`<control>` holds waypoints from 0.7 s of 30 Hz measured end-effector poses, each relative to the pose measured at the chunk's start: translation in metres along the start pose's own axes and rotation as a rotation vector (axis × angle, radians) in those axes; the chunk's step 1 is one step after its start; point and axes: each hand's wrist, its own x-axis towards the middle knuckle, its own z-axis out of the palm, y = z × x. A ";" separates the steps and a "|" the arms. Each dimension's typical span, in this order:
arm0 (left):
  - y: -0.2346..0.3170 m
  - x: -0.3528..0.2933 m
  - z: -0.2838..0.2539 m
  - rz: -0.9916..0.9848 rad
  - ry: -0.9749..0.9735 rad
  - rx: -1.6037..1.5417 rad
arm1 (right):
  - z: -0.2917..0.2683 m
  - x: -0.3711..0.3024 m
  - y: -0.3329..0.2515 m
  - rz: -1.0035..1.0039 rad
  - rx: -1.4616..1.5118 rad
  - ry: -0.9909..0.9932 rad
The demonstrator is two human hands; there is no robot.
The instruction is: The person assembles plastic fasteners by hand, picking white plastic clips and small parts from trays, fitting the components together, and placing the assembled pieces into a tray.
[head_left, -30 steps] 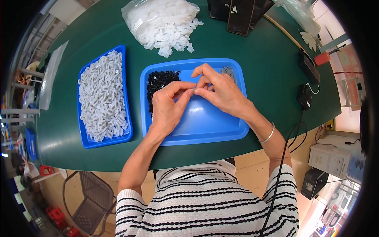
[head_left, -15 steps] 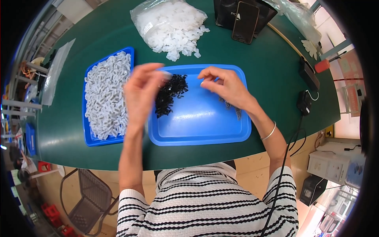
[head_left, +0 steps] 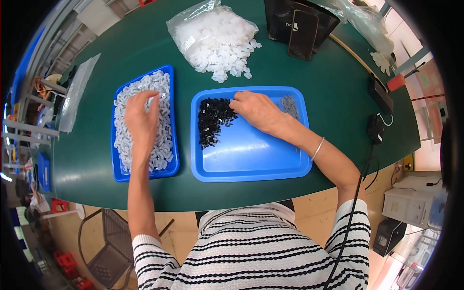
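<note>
My left hand (head_left: 141,118) hovers over the blue tray (head_left: 176,159) on the left, which is heaped with small pale grey plastic pieces (head_left: 163,140). Its thumb and fingers curl toward each other, and whatever lies between them cannot be made out. Inside the wider, lighter blue tray (head_left: 232,177), my right hand (head_left: 261,112) reaches to the edge of a pile of small black pieces (head_left: 210,121). Its fingertips are pinched together there; anything in them is too small to name. Small dark grey pieces (head_left: 290,105) lie in that tray's far right corner, partly behind my right forearm.
A clear bag (head_left: 208,34) spills translucent white pieces onto the green table (head_left: 96,164). Beyond the trays, a phone (head_left: 303,36) leans on a black bag (head_left: 275,19). A black cable (head_left: 360,188) hangs by my right arm. A chair (head_left: 108,241) stands at lower left.
My left hand has moved left, from the wider tray to over the pale grey pieces. My right hand has lowered and shifted left to the black pile, its fingers closing.
</note>
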 end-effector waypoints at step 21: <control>0.069 0.011 0.087 -0.478 -0.521 -0.815 | -0.040 -0.038 0.003 0.628 1.239 0.064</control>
